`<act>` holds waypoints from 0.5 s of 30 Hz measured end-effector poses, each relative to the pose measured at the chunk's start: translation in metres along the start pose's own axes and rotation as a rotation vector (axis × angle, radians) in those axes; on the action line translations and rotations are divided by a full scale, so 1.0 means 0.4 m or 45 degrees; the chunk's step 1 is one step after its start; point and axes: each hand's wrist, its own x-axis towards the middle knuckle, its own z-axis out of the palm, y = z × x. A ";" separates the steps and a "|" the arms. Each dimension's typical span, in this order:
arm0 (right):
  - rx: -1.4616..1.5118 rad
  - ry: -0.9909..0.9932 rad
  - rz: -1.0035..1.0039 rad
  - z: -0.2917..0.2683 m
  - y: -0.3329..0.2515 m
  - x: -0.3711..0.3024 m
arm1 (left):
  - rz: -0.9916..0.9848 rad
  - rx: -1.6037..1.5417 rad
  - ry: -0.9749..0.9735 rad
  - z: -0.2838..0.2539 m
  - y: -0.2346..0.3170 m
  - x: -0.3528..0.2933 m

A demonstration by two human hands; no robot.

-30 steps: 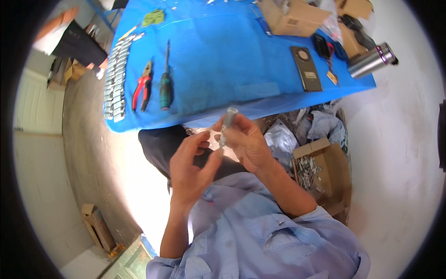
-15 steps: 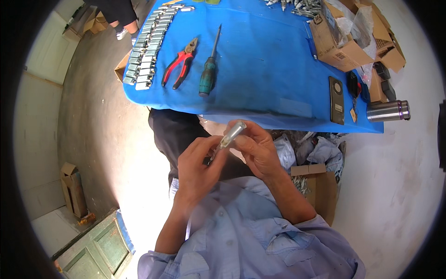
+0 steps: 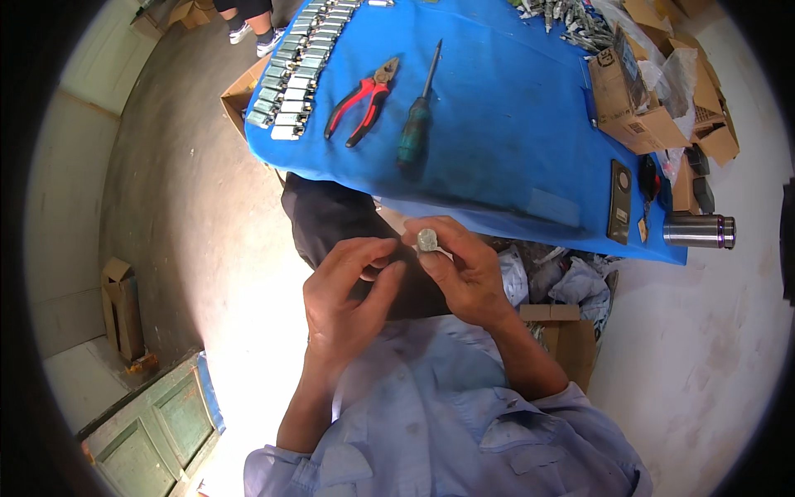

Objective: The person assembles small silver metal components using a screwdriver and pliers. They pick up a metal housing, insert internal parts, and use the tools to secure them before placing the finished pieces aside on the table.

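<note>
A small silvery metal cylinder point(image 3: 426, 240) is pinched between the thumb and fingers of my right hand point(image 3: 464, 277), its round end facing up. Just to its left is my left hand point(image 3: 344, 286), thumb and curled fingers apart, with nothing visible between them. Both hands are above my lap, short of the table's near edge. On the blue-covered table point(image 3: 497, 124) lie red-and-black pliers point(image 3: 363, 101) and a screwdriver point(image 3: 416, 124) with a dark green handle. Small metal pieces point(image 3: 300, 87) stand in two long rows along the table's left side.
A heap of metal parts point(image 3: 571, 25) and an open cardboard box point(image 3: 625, 103) occupy the far right. Near the right corner are a dark flat case point(image 3: 619, 201), keys point(image 3: 648, 186) and a steel flask point(image 3: 700, 231). Another person's feet point(image 3: 263, 37) show at the far left.
My left hand has come away from the metal cylinder. My right hand has turned the cylinder end-up. The view has shifted, so the table things appear further right.
</note>
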 end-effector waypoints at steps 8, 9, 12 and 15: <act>0.133 -0.105 0.067 0.026 -0.019 -0.002 | 0.258 0.196 0.023 -0.014 0.008 0.023; 0.130 -0.100 0.043 0.029 -0.017 -0.003 | 0.277 0.198 0.016 -0.014 0.005 0.024; 0.218 -0.166 0.072 0.028 -0.018 -0.005 | 0.351 0.227 -0.021 -0.022 -0.001 0.028; 0.257 -0.250 0.145 0.017 -0.022 -0.004 | 0.418 0.303 -0.062 -0.030 -0.005 0.029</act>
